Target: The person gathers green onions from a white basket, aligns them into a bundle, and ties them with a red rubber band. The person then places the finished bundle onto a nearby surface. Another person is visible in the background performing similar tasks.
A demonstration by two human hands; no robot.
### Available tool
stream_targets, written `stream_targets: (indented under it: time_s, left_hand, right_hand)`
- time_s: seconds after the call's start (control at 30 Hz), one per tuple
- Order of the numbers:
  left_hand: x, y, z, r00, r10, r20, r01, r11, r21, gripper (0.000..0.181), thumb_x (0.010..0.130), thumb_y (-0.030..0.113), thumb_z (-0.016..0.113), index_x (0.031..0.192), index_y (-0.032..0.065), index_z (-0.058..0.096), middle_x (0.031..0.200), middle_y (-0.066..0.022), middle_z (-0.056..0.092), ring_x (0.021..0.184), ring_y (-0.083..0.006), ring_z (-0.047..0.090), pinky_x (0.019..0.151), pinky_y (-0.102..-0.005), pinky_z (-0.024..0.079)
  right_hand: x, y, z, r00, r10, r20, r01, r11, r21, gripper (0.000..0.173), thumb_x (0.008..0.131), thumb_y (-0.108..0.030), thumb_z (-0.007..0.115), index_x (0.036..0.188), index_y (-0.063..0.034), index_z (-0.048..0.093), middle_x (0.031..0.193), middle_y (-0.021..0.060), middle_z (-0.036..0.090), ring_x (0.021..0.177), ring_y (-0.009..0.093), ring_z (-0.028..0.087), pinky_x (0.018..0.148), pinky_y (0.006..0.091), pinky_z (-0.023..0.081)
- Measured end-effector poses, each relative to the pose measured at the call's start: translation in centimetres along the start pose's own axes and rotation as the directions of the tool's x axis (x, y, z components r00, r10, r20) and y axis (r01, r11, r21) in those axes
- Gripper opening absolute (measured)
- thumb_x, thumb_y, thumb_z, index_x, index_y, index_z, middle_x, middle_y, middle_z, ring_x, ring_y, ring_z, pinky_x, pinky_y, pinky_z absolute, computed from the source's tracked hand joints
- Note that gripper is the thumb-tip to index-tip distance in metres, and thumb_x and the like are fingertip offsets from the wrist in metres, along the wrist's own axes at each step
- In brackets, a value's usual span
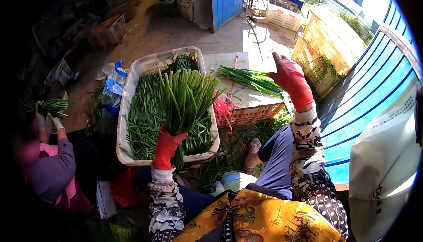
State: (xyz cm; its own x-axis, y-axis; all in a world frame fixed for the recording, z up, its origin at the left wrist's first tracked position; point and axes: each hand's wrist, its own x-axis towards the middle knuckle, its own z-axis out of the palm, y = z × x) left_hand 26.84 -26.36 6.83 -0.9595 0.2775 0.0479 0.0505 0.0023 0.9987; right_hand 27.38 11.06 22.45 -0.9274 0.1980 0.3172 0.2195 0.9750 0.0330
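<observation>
My left hand (169, 144), in a red rubber glove, grips a thick bunch of garlic chives (188, 98), pale cut ends up and leaves hanging below. The bunch is over a white plastic crate (123, 139) full of loose chives (142, 109). Raised at the right, my right hand (290, 76), also red-gloved, has its fingers apart and nothing visible in it. Just beyond it, a single long leaf (255, 37) appears to be in the air. Another chive bundle (249, 79) lies below that hand on a pale board (241, 100), across a pink tie strand (235, 68).
Pink ties (223, 108) hang off the board's left edge, above an orange crate (254, 114). A co-worker (54, 172) at left holds chives (54, 106) in gloved hands. Yellow crates (330, 47) and a blue corrugated wall (366, 100) flank the right; a white sack (380, 162) stands nearby.
</observation>
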Motion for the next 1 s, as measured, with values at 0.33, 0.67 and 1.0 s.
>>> stream_targets:
  time_s: [0.33,0.67,1.0]
  left_hand:
    - [0.5,-0.4,0.4,0.999,0.041,0.006,-0.041,0.983,0.181,0.055,0.071,0.004,0.073,0.122,-0.0006,0.053,0.11,-0.01,0.067,0.099,-0.0171,0.063,0.088,-0.0302,0.047]
    - [0.1,-1.0,0.3,1.0,0.002,-0.005,-0.002,1.0,0.01,0.052,0.071,0.0,0.072,0.12,0.0004,0.055,0.109,-0.0086,0.067,0.098,-0.0163,0.063,0.089,-0.0301,0.047]
    - [0.8,0.0,1.2,0.996,0.003,0.088,-0.005,1.0,0.028,0.051,0.068,0.002,0.075,0.116,0.0009,0.058,0.107,-0.0079,0.068,0.096,-0.0159,0.063,0.088,-0.0302,0.048]
  right_hand:
    - [-1.7,-12.7,2.2,0.784,-0.524,-0.334,0.616,0.725,0.308,0.023,0.073,-0.027,0.074,0.087,-0.0104,0.069,0.105,0.0073,0.064,0.1,0.03,0.057,0.087,0.0442,0.042]
    - [0.6,-3.9,5.3,0.891,-0.007,-0.454,0.158,0.942,0.295,0.023,0.085,-0.023,0.064,0.074,-0.0034,0.061,0.078,0.0149,0.062,0.072,0.037,0.06,0.063,0.0442,0.046]
    - [-3.4,-9.2,2.7,0.808,-0.392,-0.44,0.556,0.756,0.345,0.027,0.079,-0.023,0.066,0.104,-0.0111,0.064,0.129,0.0101,0.054,0.125,0.034,0.044,0.101,0.0469,0.035]
